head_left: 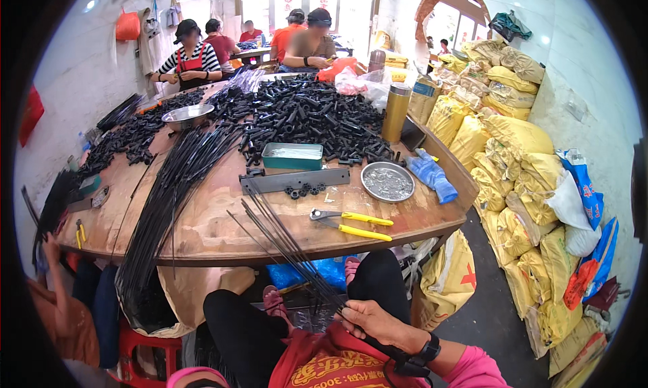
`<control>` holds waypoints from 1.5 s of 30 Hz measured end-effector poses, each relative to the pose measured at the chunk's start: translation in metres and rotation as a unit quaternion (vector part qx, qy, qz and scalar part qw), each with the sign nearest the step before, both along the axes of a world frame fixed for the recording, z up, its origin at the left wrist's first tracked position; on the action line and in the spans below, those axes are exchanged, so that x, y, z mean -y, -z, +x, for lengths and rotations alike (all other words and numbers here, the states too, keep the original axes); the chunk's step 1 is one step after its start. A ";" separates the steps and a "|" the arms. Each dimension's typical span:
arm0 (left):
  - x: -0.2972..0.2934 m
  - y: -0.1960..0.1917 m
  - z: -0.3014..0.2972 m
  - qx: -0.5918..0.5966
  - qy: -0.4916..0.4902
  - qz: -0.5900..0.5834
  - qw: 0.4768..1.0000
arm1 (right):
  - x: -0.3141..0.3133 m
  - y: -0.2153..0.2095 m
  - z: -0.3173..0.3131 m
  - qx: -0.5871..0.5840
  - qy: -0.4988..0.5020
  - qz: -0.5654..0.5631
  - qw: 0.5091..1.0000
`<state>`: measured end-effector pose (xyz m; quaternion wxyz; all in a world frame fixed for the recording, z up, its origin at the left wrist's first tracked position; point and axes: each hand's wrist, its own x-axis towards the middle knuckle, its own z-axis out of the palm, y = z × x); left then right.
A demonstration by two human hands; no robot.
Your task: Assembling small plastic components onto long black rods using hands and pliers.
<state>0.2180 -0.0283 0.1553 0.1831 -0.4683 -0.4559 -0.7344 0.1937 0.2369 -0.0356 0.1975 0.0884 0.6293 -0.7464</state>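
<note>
Right grip [381,322] closed on 1 bunch of black rods [305,270], running up-left from it toward the worktop [209,220]. Pliers [368,218] lie on the worktop ahead of the grip, dish [388,200] just beyond; left grip out of frame, can't tell its state.

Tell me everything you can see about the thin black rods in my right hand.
The rods are long, thin and black; plastic or metal, I can't tell. Your right hand grips them in a close bundle. From there they slant up to the left, fanning into separate tips seen over the table and the left end of the grey bar; whether they touch either is unclear.
</note>
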 end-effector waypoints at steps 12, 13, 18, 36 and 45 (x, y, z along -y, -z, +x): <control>-0.072 0.222 -0.039 0.528 0.233 -0.360 0.733 | 0.017 -0.010 -0.012 -0.028 0.056 0.005 0.998; -0.074 0.232 -0.043 0.561 0.192 -0.351 0.725 | 0.018 -0.005 -0.014 -0.031 0.057 -0.005 0.998; -0.094 0.217 -0.076 0.560 0.228 -0.123 0.787 | 0.021 -0.003 -0.018 -0.060 0.010 -0.031 0.998; -0.109 0.216 -0.095 0.592 0.087 -0.042 0.800 | 0.017 -0.017 -0.022 -0.314 0.004 0.409 0.857; -0.107 0.213 -0.089 0.554 0.095 -0.004 0.827 | 0.016 -0.018 -0.021 -0.368 0.021 0.416 0.832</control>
